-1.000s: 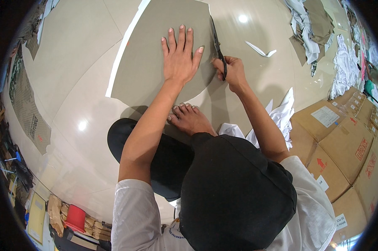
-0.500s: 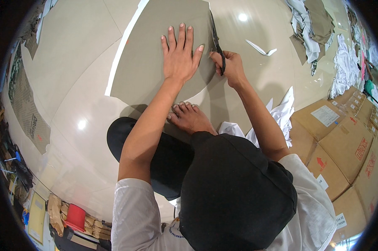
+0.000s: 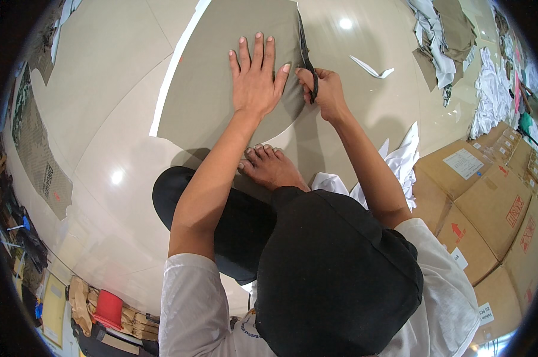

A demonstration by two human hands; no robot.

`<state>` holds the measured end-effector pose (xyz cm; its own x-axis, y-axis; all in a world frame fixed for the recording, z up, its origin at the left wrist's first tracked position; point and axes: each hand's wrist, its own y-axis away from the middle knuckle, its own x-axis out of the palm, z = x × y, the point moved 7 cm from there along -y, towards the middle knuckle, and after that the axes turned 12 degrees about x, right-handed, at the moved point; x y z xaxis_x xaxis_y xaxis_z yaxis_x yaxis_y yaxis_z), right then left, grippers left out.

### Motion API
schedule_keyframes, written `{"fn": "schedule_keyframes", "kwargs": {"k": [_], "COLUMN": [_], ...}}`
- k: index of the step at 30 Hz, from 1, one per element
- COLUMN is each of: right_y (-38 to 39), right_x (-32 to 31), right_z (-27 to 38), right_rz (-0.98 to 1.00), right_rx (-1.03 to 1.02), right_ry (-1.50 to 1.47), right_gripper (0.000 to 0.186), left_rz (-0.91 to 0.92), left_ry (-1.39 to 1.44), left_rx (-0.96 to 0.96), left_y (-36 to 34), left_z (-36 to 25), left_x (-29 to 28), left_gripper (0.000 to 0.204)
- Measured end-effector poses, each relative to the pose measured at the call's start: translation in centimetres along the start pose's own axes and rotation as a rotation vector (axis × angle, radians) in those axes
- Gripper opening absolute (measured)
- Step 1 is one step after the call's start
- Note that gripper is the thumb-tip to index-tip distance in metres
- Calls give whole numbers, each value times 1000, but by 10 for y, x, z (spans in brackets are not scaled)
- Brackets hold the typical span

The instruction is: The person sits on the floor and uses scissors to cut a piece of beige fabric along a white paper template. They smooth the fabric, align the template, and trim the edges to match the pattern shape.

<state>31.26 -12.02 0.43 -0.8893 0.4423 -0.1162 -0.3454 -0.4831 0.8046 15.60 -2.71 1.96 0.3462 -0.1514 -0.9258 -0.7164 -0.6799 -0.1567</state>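
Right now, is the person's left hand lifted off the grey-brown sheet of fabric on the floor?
No, the left hand lies flat with spread fingers on the grey-brown fabric sheet, while the right hand works black scissors.

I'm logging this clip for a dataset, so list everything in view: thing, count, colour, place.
fabric sheet: one, olive-grey, flat on the floor ahead, under the left hand
scissors: one pair, black, at the sheet's right edge
fabric scrap: one, white, on the floor right of the scissors
cardboard boxes: several, brown, at right
cloth heap: mixed white and olive, upper right
white cloth: one bunch, by the right forearm
floor: glossy beige tiles
bare foot: one, below the sheet
left hand: flat on the sheet, fingers spread
right hand: gripping the scissors
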Motion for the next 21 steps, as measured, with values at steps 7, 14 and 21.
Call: {"fn": "schedule_keyframes", "kwargs": {"k": [7, 14, 21], "right_y": [-2, 3, 5], "right_x": [6, 10, 15], "right_z": [-1, 5, 13], "right_rz": [23, 24, 35], "right_rx": [-4, -20, -6], "right_ry": [-53, -77, -113], "right_gripper": [36, 38, 37], "left_rz": [-8, -6, -21], "left_ry": [-4, 0, 24], "left_rx": [3, 2, 4], "left_y": [0, 0, 0], "left_z": [0, -1, -1], "left_x": [1, -1, -3], "left_gripper": [71, 71, 71]}}
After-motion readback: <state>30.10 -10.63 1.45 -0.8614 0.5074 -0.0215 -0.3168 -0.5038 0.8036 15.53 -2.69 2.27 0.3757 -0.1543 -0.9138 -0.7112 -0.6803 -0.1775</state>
